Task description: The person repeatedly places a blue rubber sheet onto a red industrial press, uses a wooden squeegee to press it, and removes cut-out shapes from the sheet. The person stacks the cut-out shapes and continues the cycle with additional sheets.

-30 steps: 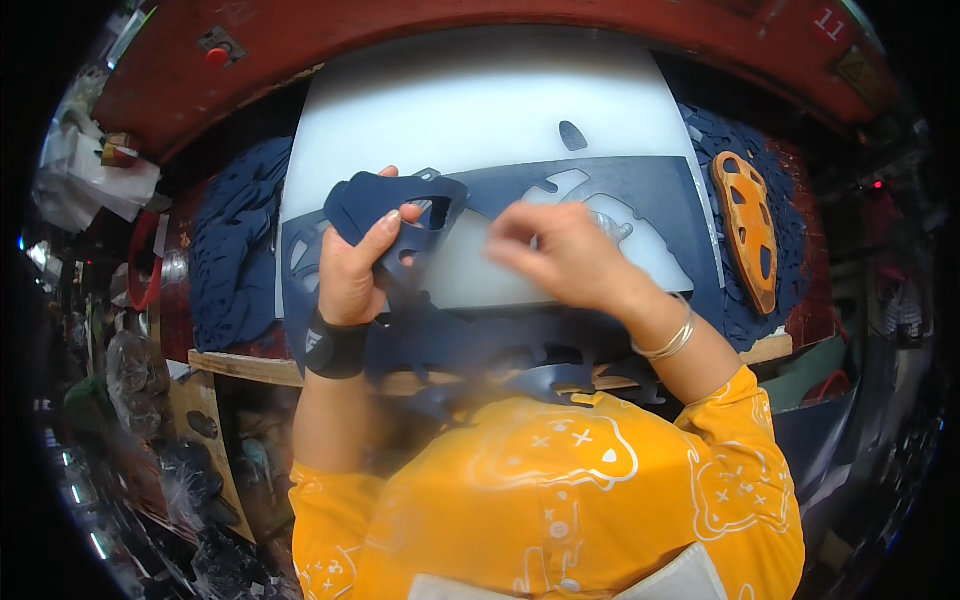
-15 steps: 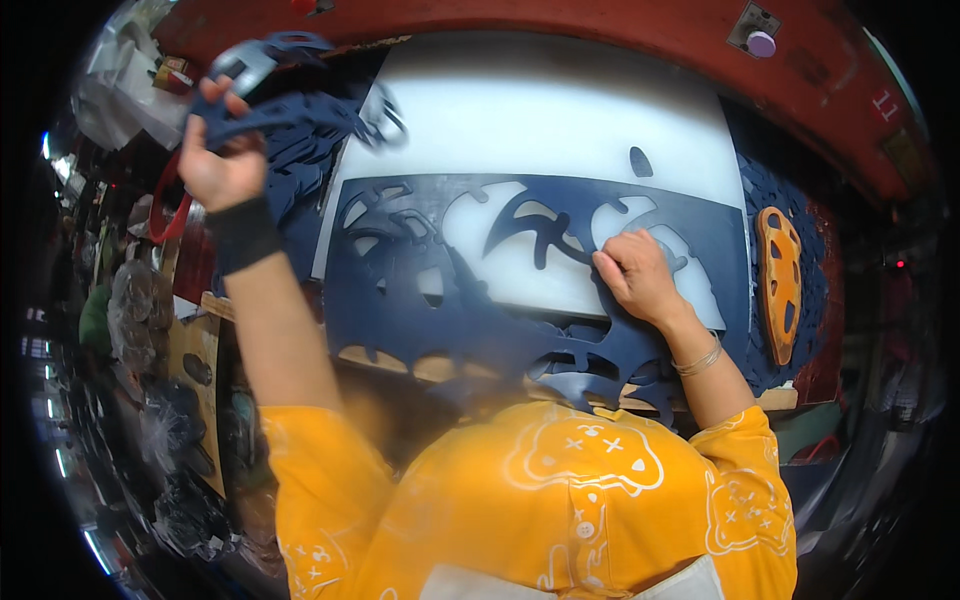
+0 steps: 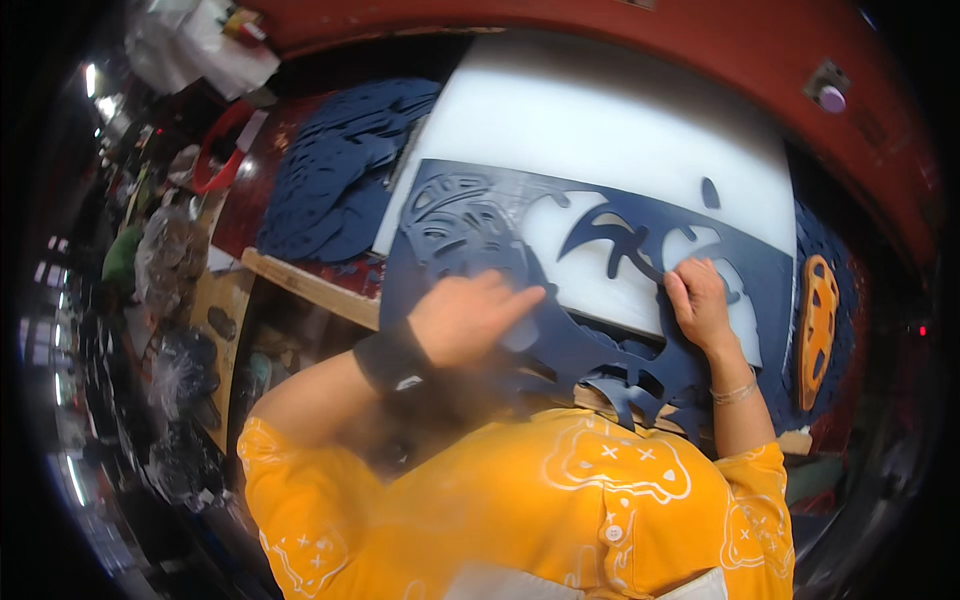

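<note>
A dark blue cut-out sheet (image 3: 590, 345), with curved openings, lies over a white board (image 3: 610, 95). My right hand (image 3: 703, 305) is closed on a narrow strip of the sheet, right of its large opening. Over the sheet's left part is my left hand (image 3: 465, 318), slightly blurred, one finger stretched to the right and nothing visible in it. Close by it, several loose cut pieces (image 3: 455, 215) lie on the sheet. A small dark oval piece (image 3: 710, 193) rests on the white board beyond the sheet.
A heap of dark blue cut pieces (image 3: 335, 165) lies left of the board. An orange cutting die (image 3: 819, 330) with holes stands on more dark scraps at the right. A red machine beam (image 3: 690, 50) spans the back. Plastic bags (image 3: 185, 365) crowd the left side.
My left hand has come from the far left, where it held dark blue scrap, back over the sheet without it. My right hand keeps its hold. The view has shifted, moving the scene rightward.
</note>
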### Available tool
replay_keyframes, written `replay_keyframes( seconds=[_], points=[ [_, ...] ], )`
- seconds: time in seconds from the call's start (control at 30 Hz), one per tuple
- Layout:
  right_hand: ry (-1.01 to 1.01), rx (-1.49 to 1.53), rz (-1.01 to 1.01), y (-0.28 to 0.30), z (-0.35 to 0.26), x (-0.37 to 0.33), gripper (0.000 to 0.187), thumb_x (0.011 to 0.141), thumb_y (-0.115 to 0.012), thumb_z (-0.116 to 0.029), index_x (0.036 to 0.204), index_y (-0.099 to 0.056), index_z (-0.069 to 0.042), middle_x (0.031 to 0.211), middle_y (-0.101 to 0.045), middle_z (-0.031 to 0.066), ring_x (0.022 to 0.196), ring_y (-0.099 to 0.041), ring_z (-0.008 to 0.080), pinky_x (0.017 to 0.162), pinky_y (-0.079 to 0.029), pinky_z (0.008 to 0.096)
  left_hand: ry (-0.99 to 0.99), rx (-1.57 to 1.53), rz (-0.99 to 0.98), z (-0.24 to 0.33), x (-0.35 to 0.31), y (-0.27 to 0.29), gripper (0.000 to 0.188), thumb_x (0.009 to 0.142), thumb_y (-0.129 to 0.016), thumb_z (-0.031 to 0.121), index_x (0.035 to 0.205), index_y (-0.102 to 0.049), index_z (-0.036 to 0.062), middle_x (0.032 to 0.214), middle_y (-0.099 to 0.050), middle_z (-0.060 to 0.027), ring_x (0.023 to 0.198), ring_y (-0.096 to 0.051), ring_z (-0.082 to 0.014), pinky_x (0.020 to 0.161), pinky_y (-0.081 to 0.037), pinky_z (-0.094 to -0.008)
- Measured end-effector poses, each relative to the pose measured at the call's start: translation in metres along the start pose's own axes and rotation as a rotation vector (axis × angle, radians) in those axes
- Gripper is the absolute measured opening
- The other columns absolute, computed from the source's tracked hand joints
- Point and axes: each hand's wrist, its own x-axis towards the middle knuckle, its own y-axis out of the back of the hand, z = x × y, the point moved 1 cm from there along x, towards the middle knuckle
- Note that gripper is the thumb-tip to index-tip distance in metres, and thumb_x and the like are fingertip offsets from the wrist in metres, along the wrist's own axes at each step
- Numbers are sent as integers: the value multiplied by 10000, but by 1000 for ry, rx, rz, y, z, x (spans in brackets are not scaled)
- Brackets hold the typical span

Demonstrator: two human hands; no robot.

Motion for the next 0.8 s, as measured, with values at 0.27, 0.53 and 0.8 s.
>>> replay_keyframes(
  seconds=[0.27, 0.53, 0.8],
  points=[
    [18, -8, -15, -4, 5, -5, 248, 893, -529, -125, 671, -467, -35, 645, -462, 136, 624, -443, 339, 633, -340, 411, -36, -90, -61, -9, -12, -9, 814, 692, -759, 330, 1400, -403, 148, 893, -569, -100, 861, -562, -280, 653, -501, -368],
    [-142, 88, -138, 3, -1, 3, 191, 879, -557, -140, 740, -540, -11, 688, -540, 140, 661, -492, 317, 650, -389, 402, 193, -643, 512, -44, -20, 20, 616, 751, -659, 50, 1330, -453, 91, 1117, -582, -103, 997, -579, -239, 863, -491, -327],
    [-37, 381, -235, -3, -112, 82, 271, 781, -723, -157, 974, -612, -2, 779, -633, 95, 689, -591, 179, 656, -484, 301, 340, -1356, 901, -28, -4, 38, 499, 884, -599, 39, 1360, -446, 25, 960, -671, -41, 916, -601, -98, 878, -477, -255]
  ],
)
